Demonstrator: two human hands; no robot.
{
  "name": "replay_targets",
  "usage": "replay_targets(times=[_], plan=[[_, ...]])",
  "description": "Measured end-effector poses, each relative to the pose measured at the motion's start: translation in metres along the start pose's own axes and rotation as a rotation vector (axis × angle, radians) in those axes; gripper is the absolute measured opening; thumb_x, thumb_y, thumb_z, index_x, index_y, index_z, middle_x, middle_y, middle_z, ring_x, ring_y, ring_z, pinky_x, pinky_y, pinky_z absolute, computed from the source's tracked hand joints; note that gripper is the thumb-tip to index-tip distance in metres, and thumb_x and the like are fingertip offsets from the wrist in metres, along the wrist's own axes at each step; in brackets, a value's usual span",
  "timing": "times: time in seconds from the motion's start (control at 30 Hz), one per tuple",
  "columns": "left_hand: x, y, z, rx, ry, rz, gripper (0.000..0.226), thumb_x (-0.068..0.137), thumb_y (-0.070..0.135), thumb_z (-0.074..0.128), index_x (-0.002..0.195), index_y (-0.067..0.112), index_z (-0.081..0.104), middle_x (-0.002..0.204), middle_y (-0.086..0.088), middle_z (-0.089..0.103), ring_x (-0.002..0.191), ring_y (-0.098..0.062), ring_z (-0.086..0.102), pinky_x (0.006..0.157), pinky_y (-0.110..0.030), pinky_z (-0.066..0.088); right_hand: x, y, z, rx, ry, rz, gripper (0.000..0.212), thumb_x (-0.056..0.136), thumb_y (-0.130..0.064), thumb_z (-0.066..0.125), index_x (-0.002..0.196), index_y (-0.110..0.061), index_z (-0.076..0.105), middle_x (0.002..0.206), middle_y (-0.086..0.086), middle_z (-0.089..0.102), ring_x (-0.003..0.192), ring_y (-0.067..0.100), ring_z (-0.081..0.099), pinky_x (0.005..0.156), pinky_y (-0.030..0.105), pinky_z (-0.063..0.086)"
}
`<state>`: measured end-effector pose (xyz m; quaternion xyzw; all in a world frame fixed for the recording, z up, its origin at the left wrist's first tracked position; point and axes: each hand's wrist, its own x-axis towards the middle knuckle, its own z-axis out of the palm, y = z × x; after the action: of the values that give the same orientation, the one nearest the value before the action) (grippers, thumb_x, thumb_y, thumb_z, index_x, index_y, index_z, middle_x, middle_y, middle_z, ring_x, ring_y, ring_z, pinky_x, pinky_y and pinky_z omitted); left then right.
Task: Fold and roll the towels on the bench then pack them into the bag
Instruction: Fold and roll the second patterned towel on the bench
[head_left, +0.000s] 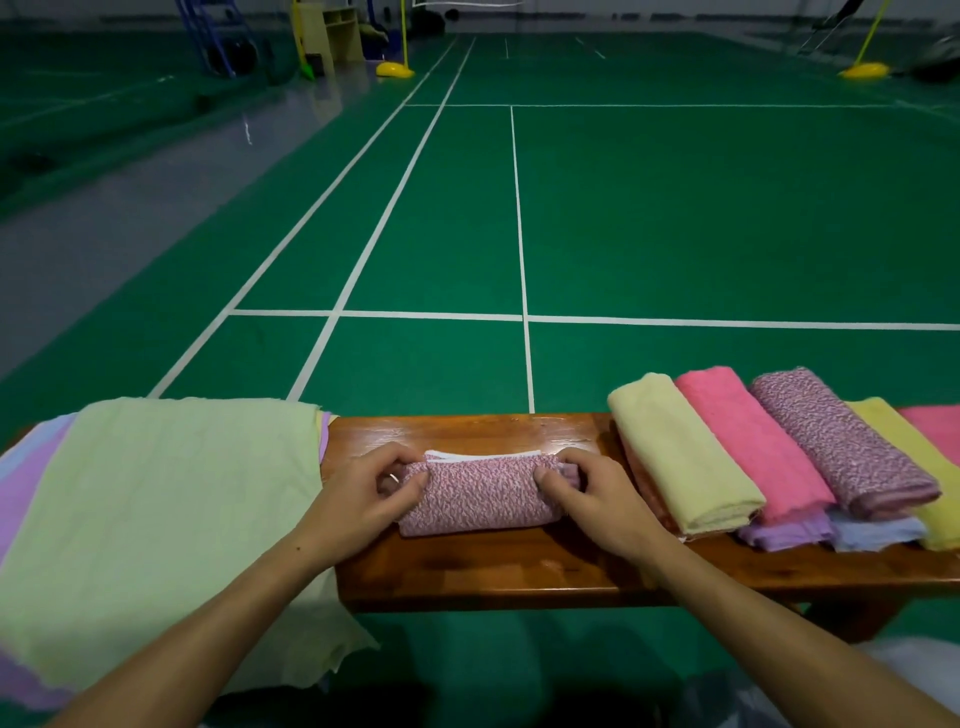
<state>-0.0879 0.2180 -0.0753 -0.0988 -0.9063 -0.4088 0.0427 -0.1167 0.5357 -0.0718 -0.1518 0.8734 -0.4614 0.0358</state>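
A pink speckled towel (480, 496) lies partly rolled in the middle of the wooden bench (467, 571), with a white edge showing at its far side. My left hand (363, 493) grips its left end with curled fingers. My right hand (592, 493) grips its right end the same way. To the right lie several rolled towels side by side: a pale yellow one (680, 457), a pink one (748, 441) and a purple speckled one (841, 441). A stack of flat towels with a light green one (156, 519) on top covers the bench's left end. No bag is in view.
Under the rolled towels lie lilac (784, 532) and light blue (878, 535) folded cloths. Beyond the bench stretches a green court floor (675, 208) with white lines. Yellow post bases (395, 69) and a wooden stand (332, 36) stand far back.
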Motion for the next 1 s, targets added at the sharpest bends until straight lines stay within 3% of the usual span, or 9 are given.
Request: replay_targets(times=[0.17,0.27,0.37,0.5,0.6,0.67,0.77,0.87,1.0], plan=[[0.012,0.006,0.005,-0.022,0.069,-0.075,0.019,0.098,0.043,0.067,0.112,0.030,0.068,0.096,0.012,0.070,0.080,-0.004,0.069,0.062,-0.023,0.058,0.012,0.006,0.008,-0.020,0.102,0.065,0.043,0.102,-0.046,0.064,0.072,-0.016,0.053,0.067,-0.006,0.057,0.062,0.004,0.047,0.061,0.029,0.038],[0.017,-0.002,0.010,0.044,0.067,-0.138,0.014,0.100,0.044,0.067,0.109,0.033,0.066,0.097,0.013,0.071,0.086,-0.006,0.069,0.072,-0.028,0.061,0.017,0.004,0.012,-0.086,0.097,0.097,0.042,0.101,-0.051,0.061,0.073,-0.023,0.046,0.068,-0.005,0.059,0.063,0.006,0.049,0.061,0.031,0.040],[0.016,-0.006,0.015,0.168,0.026,-0.136,0.011,0.101,0.045,0.065,0.109,0.036,0.063,0.092,0.013,0.070,0.081,-0.007,0.068,0.073,-0.031,0.062,0.021,0.000,0.016,-0.278,0.058,0.138,0.039,0.101,-0.057,0.059,0.078,-0.027,0.048,0.071,-0.007,0.060,0.065,0.007,0.053,0.055,0.029,0.036],[0.014,-0.008,0.014,0.299,0.006,-0.064,0.015,0.100,0.051,0.064,0.107,0.038,0.060,0.097,0.016,0.065,0.080,-0.005,0.064,0.070,-0.023,0.056,0.021,-0.005,0.016,-0.493,0.083,0.157,0.037,0.097,-0.066,0.056,0.086,-0.030,0.052,0.075,-0.012,0.061,0.070,0.007,0.058,0.057,0.029,0.042],[0.013,-0.006,0.009,0.413,0.087,0.067,0.030,0.101,0.059,0.054,0.118,0.037,0.066,0.126,0.014,0.063,0.103,-0.007,0.065,0.085,-0.028,0.059,0.021,-0.005,0.014,-0.592,0.150,0.093,0.037,0.095,-0.068,0.055,0.104,-0.032,0.053,0.090,-0.013,0.066,0.083,0.009,0.064,0.068,0.032,0.052],[0.010,0.004,0.011,0.422,0.109,0.159,0.047,0.103,0.060,0.044,0.131,0.031,0.069,0.139,0.010,0.064,0.126,-0.011,0.060,0.103,-0.036,0.053,0.020,-0.007,0.014,-0.676,0.216,-0.041,0.050,0.099,-0.066,0.051,0.127,-0.025,0.057,0.121,-0.004,0.065,0.111,0.018,0.060,0.091,0.037,0.054],[0.006,0.020,0.026,0.517,-0.026,0.176,0.062,0.108,0.065,0.028,0.154,0.032,0.053,0.159,0.010,0.050,0.149,-0.010,0.042,0.122,-0.034,0.029,0.014,-0.017,0.023,-0.689,0.118,-0.299,0.057,0.109,-0.059,0.035,0.152,-0.023,0.046,0.159,0.004,0.044,0.149,0.025,0.037,0.123,0.045,0.034],[-0.001,0.018,0.037,0.563,-0.164,0.079,0.075,0.103,0.073,0.010,0.164,0.036,0.034,0.169,0.011,0.036,0.156,-0.008,0.028,0.127,-0.032,0.020,0.006,-0.015,0.038,-0.703,-0.152,-0.306,0.059,0.112,-0.058,0.017,0.164,-0.032,0.026,0.173,-0.001,0.023,0.160,0.023,0.016,0.130,0.048,0.018],[-0.002,0.012,0.029,0.609,-0.193,0.027,0.082,0.098,0.079,0.005,0.163,0.039,0.034,0.168,0.010,0.038,0.154,-0.011,0.033,0.124,-0.036,0.031,0.006,-0.003,0.030,-0.689,-0.241,-0.219,0.058,0.112,-0.056,0.015,0.165,-0.035,0.022,0.167,-0.005,0.032,0.151,0.022,0.031,0.124,0.044,0.029]])
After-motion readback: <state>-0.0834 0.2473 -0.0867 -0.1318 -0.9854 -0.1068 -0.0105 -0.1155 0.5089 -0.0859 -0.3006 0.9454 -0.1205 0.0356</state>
